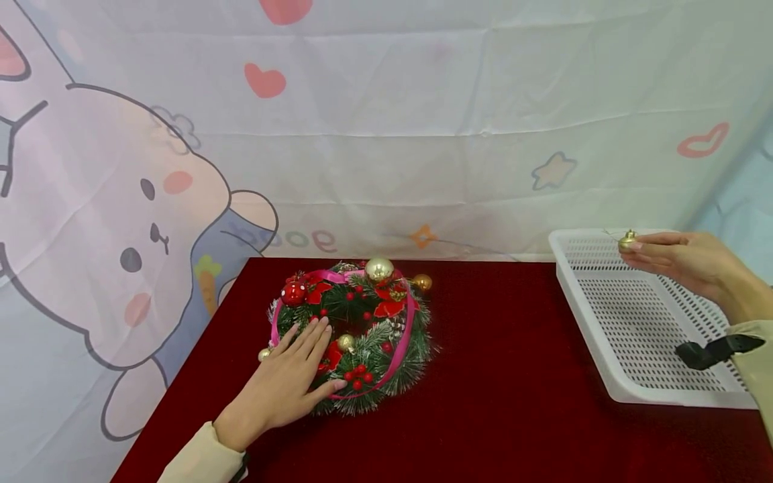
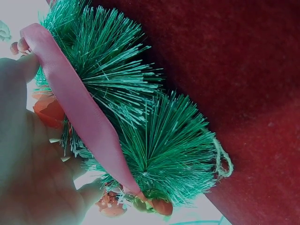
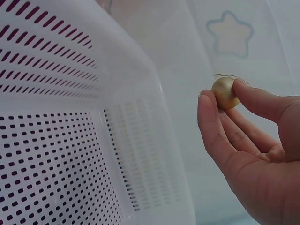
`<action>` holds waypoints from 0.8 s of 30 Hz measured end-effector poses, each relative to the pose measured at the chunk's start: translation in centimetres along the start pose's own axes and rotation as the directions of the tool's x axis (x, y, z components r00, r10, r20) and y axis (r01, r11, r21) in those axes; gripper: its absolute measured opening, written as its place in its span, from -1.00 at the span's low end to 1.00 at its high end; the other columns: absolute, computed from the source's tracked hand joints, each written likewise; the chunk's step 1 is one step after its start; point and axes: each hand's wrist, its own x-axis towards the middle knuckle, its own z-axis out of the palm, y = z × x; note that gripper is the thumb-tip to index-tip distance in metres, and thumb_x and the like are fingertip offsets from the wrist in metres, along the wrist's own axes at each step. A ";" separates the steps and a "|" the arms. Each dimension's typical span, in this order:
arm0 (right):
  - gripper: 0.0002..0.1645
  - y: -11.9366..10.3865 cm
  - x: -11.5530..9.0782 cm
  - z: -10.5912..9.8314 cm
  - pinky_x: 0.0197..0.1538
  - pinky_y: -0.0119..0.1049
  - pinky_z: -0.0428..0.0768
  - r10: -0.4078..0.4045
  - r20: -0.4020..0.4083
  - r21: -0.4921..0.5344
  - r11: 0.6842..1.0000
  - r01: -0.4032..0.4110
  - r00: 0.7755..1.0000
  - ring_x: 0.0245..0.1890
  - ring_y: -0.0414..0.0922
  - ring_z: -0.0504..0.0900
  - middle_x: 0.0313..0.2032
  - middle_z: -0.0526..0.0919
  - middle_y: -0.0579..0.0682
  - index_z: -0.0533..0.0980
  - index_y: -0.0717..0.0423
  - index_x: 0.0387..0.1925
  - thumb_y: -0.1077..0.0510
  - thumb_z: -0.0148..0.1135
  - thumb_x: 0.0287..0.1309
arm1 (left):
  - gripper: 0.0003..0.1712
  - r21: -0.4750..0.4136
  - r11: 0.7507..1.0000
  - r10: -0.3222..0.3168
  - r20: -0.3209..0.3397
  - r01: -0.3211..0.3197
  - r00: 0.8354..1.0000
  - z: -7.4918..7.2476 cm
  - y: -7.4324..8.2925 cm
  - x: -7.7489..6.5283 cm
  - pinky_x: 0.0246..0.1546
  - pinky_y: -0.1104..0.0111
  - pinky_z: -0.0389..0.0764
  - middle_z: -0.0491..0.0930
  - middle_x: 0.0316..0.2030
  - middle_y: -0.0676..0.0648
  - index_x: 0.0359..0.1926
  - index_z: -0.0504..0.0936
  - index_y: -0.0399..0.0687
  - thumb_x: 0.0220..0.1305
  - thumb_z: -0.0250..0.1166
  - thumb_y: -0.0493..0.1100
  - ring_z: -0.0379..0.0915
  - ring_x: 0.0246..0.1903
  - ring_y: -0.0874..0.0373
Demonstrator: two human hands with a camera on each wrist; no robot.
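A green Christmas wreath (image 1: 417,359) lies on the red cloth, wound with a pink ribbon (image 2: 77,101) and dressed with baubles, red berries and red flowers. My left hand (image 1: 280,382) rests on its near left side, fingers stretched out over the greenery. Among the ornaments are a large pale gold bauble (image 1: 379,270) at the back and a red bauble (image 1: 294,293) with white dots at the left. Between thumb and fingertips my right hand (image 1: 700,265) pinches a small gold bauble (image 3: 224,93) with a thin string loop. That hand is raised over the back of the white basket.
The white perforated plastic basket (image 1: 594,349) stands at the right on the red cloth (image 1: 495,402). No items show inside its visible part. Behind the table hangs a pale printed curtain (image 1: 410,168) with a rabbit, hearts and stars.
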 end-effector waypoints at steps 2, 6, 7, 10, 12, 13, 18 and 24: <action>-0.57 0.2 0.1 -0.5 -0.01 -0.37 0.80 0.016 0.011 -0.004 1.000 -0.016 1.000 -0.10 -0.21 0.85 -0.15 0.87 -0.11 0.80 -0.02 -0.16 0.37 0.06 0.55 | 0.08 -0.001 1.000 0.003 -0.001 -0.003 1.000 -0.1 0.0 0.1 0.67 -0.12 0.08 0.02 0.68 -0.14 0.65 0.13 -0.16 0.48 -0.01 0.52 0.04 0.66 -0.07; -0.57 0.6 0.1 -1.4 0.00 -0.38 0.79 0.055 0.018 -0.056 0.997 -0.054 0.998 -0.10 -0.22 0.85 -0.14 0.87 -0.13 0.79 -0.07 -0.18 0.36 0.05 0.56 | 0.08 -0.011 1.000 0.003 -0.003 -0.003 1.000 -0.1 0.1 0.1 0.67 -0.13 0.09 0.06 0.67 -0.16 0.64 0.16 -0.18 0.47 0.00 0.52 0.05 0.66 -0.08; -0.57 0.7 0.2 -1.7 0.00 -0.39 0.79 0.063 0.019 -0.079 0.995 -0.061 0.998 -0.10 -0.23 0.84 -0.14 0.86 -0.15 0.79 -0.09 -0.18 0.35 0.05 0.56 | 0.08 -0.014 1.000 0.004 -0.004 -0.004 1.000 -0.1 0.1 0.1 0.66 -0.13 0.09 0.06 0.67 -0.17 0.64 0.16 -0.18 0.47 0.00 0.52 0.05 0.66 -0.08; -0.56 0.9 0.1 -2.2 0.01 -0.40 0.78 0.084 0.017 -0.125 0.989 -0.081 0.996 -0.10 -0.26 0.84 -0.14 0.86 -0.18 0.78 -0.15 -0.19 0.33 0.05 0.57 | 0.09 -0.019 1.000 -0.001 0.003 0.001 1.000 -0.1 0.0 0.1 0.67 -0.13 0.08 0.04 0.68 -0.16 0.65 0.14 -0.18 0.48 -0.02 0.53 0.02 0.67 -0.08; -0.55 1.1 0.0 -2.6 0.00 -0.39 0.79 0.090 0.025 -0.120 0.989 -0.086 0.996 -0.10 -0.24 0.84 -0.13 0.86 -0.16 0.79 -0.13 -0.18 0.34 0.04 0.57 | 0.09 -0.023 1.000 -0.005 0.006 0.006 1.000 -0.1 0.0 0.2 0.67 -0.12 0.07 0.02 0.68 -0.15 0.65 0.14 -0.18 0.48 -0.03 0.54 0.01 0.67 -0.08; -0.55 1.3 0.0 -2.8 0.00 -0.40 0.79 0.091 0.026 -0.135 0.987 -0.086 0.996 -0.10 -0.25 0.84 -0.13 0.86 -0.16 0.79 -0.13 -0.17 0.34 0.04 0.58 | 0.09 -0.024 1.000 -0.008 0.005 0.008 1.000 -0.1 0.0 0.2 0.67 -0.12 0.07 0.02 0.68 -0.15 0.65 0.14 -0.18 0.48 -0.02 0.53 0.01 0.67 -0.08; -0.54 1.8 0.0 -3.4 0.01 -0.40 0.79 0.083 0.048 -0.163 0.984 -0.074 0.995 -0.08 -0.24 0.84 -0.10 0.86 -0.16 0.80 -0.07 -0.11 0.37 0.02 0.57 | 0.09 -0.035 0.999 -0.018 0.003 0.018 1.000 -0.1 -0.1 0.3 0.67 -0.13 0.06 0.03 0.68 -0.15 0.65 0.14 -0.19 0.47 0.02 0.51 0.01 0.67 -0.08; -0.56 2.2 0.1 -4.1 -0.01 -0.40 0.79 0.158 -0.024 -0.178 0.971 -0.159 0.987 -0.12 -0.26 0.84 -0.17 0.86 -0.19 0.80 -0.14 -0.23 0.33 0.08 0.56 | 0.09 -0.048 0.999 -0.014 0.017 0.014 1.000 0.1 0.2 0.4 0.67 -0.15 0.06 0.03 0.68 -0.17 0.65 0.13 -0.20 0.48 0.01 0.51 0.01 0.67 -0.11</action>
